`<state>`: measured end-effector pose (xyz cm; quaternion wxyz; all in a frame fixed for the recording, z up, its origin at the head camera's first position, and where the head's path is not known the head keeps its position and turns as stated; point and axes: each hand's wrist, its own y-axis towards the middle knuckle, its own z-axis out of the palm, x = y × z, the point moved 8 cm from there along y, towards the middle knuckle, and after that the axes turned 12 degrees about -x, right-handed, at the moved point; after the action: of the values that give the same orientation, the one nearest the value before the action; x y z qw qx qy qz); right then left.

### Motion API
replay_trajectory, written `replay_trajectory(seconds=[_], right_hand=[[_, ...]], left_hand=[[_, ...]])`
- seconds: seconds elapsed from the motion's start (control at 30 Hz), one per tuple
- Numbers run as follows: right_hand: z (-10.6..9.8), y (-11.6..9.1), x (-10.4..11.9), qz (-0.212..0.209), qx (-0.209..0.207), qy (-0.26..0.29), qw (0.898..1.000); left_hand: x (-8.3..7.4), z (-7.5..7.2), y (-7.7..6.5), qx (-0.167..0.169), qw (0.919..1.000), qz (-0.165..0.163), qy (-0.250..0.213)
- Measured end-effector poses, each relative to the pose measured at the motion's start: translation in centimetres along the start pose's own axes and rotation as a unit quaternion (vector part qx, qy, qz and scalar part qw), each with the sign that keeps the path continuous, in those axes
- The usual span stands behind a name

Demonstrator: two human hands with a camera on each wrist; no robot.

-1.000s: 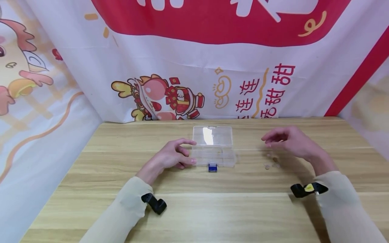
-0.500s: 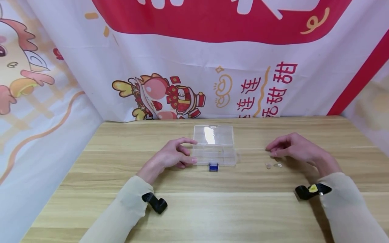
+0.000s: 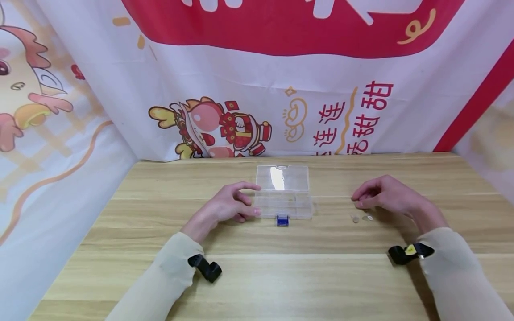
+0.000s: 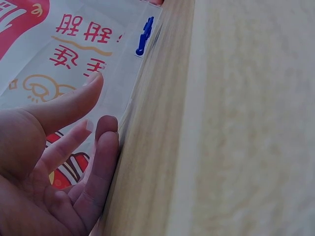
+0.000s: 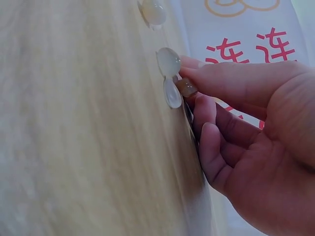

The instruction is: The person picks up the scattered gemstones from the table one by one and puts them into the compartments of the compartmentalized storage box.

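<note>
A clear plastic storage box [image 3: 302, 211] lies with its lid [image 3: 297, 178] folded back; a blue latch [image 3: 283, 220] hangs at its front. My left hand [image 3: 229, 203] holds the box's left side, index finger near the hinge and thumb at the front corner; the left wrist view shows this hand [image 4: 64, 152] with the lower fingers curled. My right hand [image 3: 387, 196] reaches down to the table with thumb and index finger together. Beside the fingertips, in the right wrist view, are a brown bead [image 5: 188, 87] and translucent stones [image 5: 170, 63]. I cannot tell what the fingertips hold.
Another translucent stone [image 5: 154, 12] lies apart from the others in the right wrist view. The wooden table [image 3: 281, 285] carries everything. A printed white and red cloth [image 3: 257, 73] hangs along its back edge, with more cloth on both sides.
My right hand has come down and slightly right, its thumb and index finger closing toward each other where a small stone lay. My left hand stays at the box.
</note>
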<state>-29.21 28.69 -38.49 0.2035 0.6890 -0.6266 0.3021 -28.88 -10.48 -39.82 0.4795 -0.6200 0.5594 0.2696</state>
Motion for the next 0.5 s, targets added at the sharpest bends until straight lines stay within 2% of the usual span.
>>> replay_trajectory(seconds=[0.5], right_hand=[[0.17, 0.05, 0.48, 0.005, 0.001, -0.011, 1.0]], left_hand=[[0.02, -0.05, 0.06, 0.001, 1.0, 0.001, -0.004]])
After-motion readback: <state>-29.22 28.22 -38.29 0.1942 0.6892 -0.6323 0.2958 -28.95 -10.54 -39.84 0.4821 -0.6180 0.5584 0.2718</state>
